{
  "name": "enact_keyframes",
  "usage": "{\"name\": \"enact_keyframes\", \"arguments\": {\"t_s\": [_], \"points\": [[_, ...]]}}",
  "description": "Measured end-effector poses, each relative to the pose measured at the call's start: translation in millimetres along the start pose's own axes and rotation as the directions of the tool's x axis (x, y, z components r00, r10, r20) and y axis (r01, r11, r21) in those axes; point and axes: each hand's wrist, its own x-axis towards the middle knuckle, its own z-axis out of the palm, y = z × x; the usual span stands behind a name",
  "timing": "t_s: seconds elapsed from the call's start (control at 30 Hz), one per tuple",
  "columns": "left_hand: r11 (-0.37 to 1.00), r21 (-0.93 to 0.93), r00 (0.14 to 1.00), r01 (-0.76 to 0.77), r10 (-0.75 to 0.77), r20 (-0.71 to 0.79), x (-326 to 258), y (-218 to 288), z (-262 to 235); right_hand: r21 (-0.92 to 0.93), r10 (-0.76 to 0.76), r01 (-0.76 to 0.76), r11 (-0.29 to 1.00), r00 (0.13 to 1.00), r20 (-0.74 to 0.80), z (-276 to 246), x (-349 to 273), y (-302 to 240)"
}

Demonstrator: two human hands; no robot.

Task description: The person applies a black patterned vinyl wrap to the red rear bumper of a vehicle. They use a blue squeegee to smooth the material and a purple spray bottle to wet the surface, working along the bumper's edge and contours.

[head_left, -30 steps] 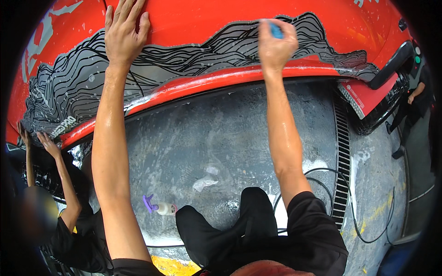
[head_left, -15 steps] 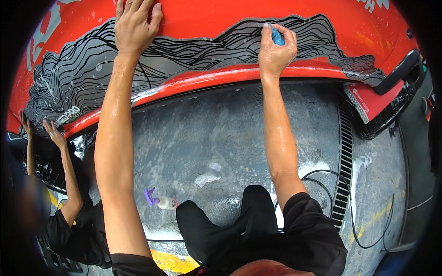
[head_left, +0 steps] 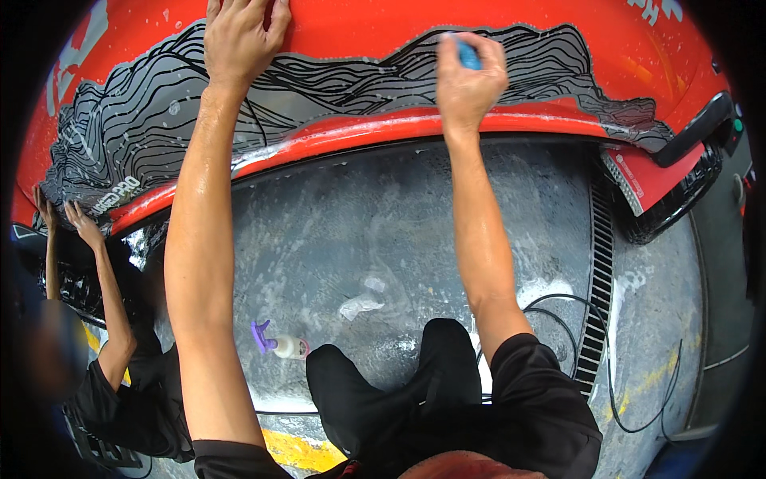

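A red car body panel [head_left: 335,32] stretches across the top, wet with droplets. Along it runs a grey decal film [head_left: 319,88] patterned with black wavy lines. My left hand [head_left: 243,44] rests palm-down where the film's upper edge meets the red paint, fingers stretched out and partly cut off by the picture's top. Farther right, my right hand [head_left: 472,84] is closed around a small blue squeegee [head_left: 467,54] over the film's upper edge; motion blurs it, and my fingers hide part of the tool.
At left, a co-worker's hands [head_left: 84,226] touch the decal's lower end. A spray bottle [head_left: 279,345] with a purple trigger lies on the grey floor [head_left: 335,215] beside my legs. A drain grate [head_left: 600,279], black cable [head_left: 610,383] and wheel [head_left: 678,199] are at right.
My right hand has shifted slightly left and up with the squeegee. My left hand has edged a little to the right. The co-worker's nearer hand has moved slightly left.
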Motion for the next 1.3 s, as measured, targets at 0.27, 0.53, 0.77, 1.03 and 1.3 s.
{"name": "enact_keyframes", "arguments": {"t_s": [0.27,0.53,0.77,1.03,1.3], "points": [[1.000,-0.002,0.999,-0.022,0.022,-0.039,0.0,-3.8,4.6,0.044,0.039,-0.040,0.998,0.999,0.020,0.1,2.3,-0.3],[1.000,-0.011,1.000,0.000,0.000,-0.002,-0.8,-0.6,0.8,0.062,0.118,-0.124,0.990,0.988,0.103,-9.4,0.1,-12.4],[1.000,-0.016,1.000,0.006,-0.006,0.002,1.1,0.9,0.7,-0.001,0.220,-0.220,0.975,0.974,0.047,-20.4,-12.7,-1.0],[1.000,-0.010,1.000,0.005,-0.005,0.002,-0.1,0.3,2.4,-0.036,0.003,-0.002,0.999,1.000,0.027,-5.6,-18.6,2.5],[1.000,-0.014,1.000,0.002,-0.002,-0.007,-0.4,0.1,1.3,-0.074,0.008,-0.008,0.997,1.000,-0.008,-8.3,-13.9,0.4]]}}
